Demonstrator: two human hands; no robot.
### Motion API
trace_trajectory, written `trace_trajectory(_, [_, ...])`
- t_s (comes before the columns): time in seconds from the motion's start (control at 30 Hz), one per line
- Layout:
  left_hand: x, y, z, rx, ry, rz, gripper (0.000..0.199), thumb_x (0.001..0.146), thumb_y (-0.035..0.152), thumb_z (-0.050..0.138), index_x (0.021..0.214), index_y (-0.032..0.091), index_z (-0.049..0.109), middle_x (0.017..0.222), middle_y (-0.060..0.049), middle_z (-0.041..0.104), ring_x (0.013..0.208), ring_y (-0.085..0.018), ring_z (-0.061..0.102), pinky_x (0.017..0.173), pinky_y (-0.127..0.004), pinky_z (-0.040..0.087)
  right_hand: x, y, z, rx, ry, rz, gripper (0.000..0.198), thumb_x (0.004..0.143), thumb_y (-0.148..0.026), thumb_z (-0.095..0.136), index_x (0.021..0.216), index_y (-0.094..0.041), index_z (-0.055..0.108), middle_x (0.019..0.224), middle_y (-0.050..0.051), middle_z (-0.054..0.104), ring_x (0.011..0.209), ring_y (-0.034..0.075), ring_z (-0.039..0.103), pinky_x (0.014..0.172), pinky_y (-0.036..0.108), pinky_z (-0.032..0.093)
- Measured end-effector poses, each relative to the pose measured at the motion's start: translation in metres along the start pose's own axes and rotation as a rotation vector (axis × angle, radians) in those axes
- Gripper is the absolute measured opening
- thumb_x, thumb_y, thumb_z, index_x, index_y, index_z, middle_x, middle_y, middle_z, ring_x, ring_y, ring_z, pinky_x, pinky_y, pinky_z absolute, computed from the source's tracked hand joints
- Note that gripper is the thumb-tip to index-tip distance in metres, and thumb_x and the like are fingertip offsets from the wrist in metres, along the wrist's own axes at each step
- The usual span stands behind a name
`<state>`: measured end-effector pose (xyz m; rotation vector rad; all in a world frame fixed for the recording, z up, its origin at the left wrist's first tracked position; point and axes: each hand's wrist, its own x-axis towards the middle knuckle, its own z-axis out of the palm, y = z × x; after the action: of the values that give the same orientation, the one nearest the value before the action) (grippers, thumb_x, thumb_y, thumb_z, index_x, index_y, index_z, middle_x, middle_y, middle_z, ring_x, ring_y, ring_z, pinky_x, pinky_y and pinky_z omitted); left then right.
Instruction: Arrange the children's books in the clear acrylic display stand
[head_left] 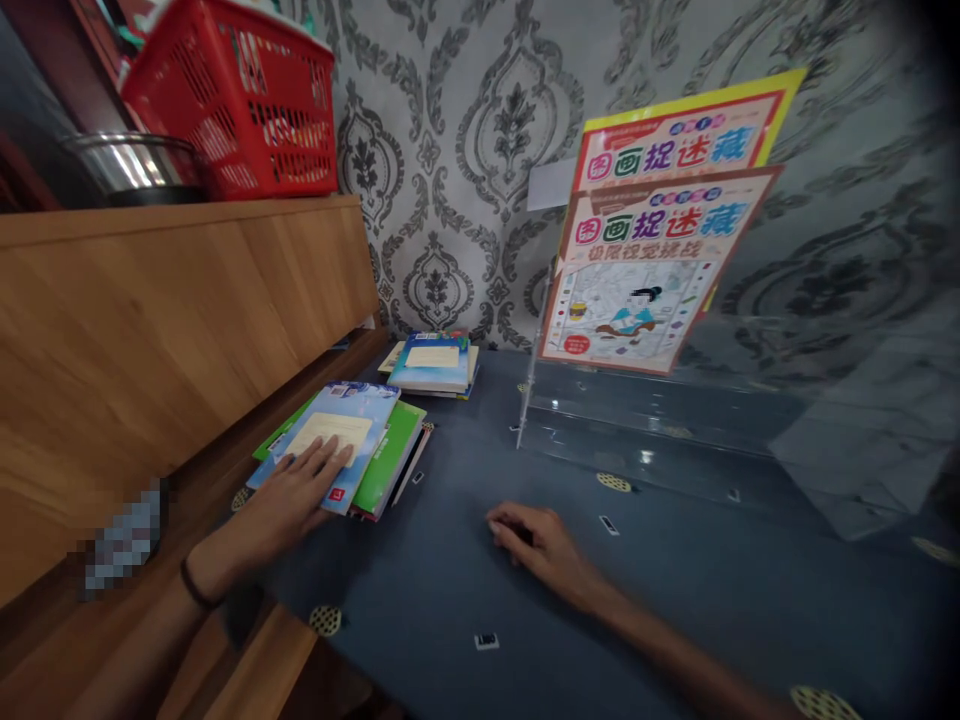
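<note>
My left hand (311, 485), with a dark band at the wrist, lies with fingers stretched out on a light blue book (375, 405). That book tops a stack beside the wooden cabinet. Beneath it a green book (394, 455) juts out to the right, with more books under it. The underside of my left thumb's grip is hidden. On the dark blue tablecloth (450, 570), my right hand (544, 550) rests with its fingers loosely curled in, and nothing shows in them. A second pile of books (429, 362) lies farther back, near the wall.
A clear acrylic rack (600, 425) at the right holds upright picture-puzzle books (645, 270). On the wooden cabinet (225, 330) at the left stand a red plastic basket (247, 110) and a metal bowl (139, 165). Patterned wallpaper (465, 150) covers the wall behind.
</note>
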<state>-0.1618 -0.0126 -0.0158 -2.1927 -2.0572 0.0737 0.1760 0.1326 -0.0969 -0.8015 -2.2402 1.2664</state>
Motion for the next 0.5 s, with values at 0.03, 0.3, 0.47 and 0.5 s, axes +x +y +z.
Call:
trace_trajectory(0.03, [0.0,-0.002,-0.004,-0.021,0.006,0.012,0.065,0.096,0.035,0.052,0.157,0.028,0.033,0.161,-0.012,0.036,0.148,-0.032,0.036,0.115,-0.051,0.041,0.0,0.001,0.0,0.002,0.006,-0.004,0.029,0.094,-0.044,0.047,0.087,-0.02,0.064,0.07,0.002,0.064,0.055,0.014,0.058,0.055,0.026,0.045])
trace_trajectory(0.3, [0.001,-0.016,-0.037,-0.411,0.081,-0.061,0.05,0.098,0.048,0.04,0.142,0.031,0.057,0.141,-0.001,0.063,0.125,-0.026,0.063,0.107,-0.038,0.049,0.0,0.005,0.001,-0.004,-0.005,-0.008,0.027,0.092,-0.039,0.048,0.087,-0.02,0.065,0.067,0.001,0.061,0.054,0.014,0.058,0.056,0.026,0.044])
trace_trajectory(0.47, [0.008,-0.026,-0.041,-0.639,0.174,-0.22,0.048,0.088,0.064,0.05,0.103,0.026,0.075,0.1,-0.004,0.078,0.095,-0.029,0.071,0.088,-0.037,0.057,0.0,0.001,-0.001,0.012,-0.01,-0.013,0.026,0.092,-0.038,0.047,0.087,-0.019,0.065,0.068,0.002,0.062,0.055,0.014,0.058,0.056,0.026,0.044])
trace_trajectory(0.5, [0.009,-0.026,-0.04,-0.674,0.212,-0.25,0.049,0.085,0.067,0.052,0.096,0.025,0.076,0.093,-0.004,0.078,0.088,-0.029,0.071,0.082,-0.036,0.058,0.0,0.001,-0.001,0.013,-0.009,-0.012,0.025,0.092,-0.037,0.048,0.087,-0.019,0.065,0.068,0.001,0.062,0.055,0.014,0.058,0.056,0.026,0.044])
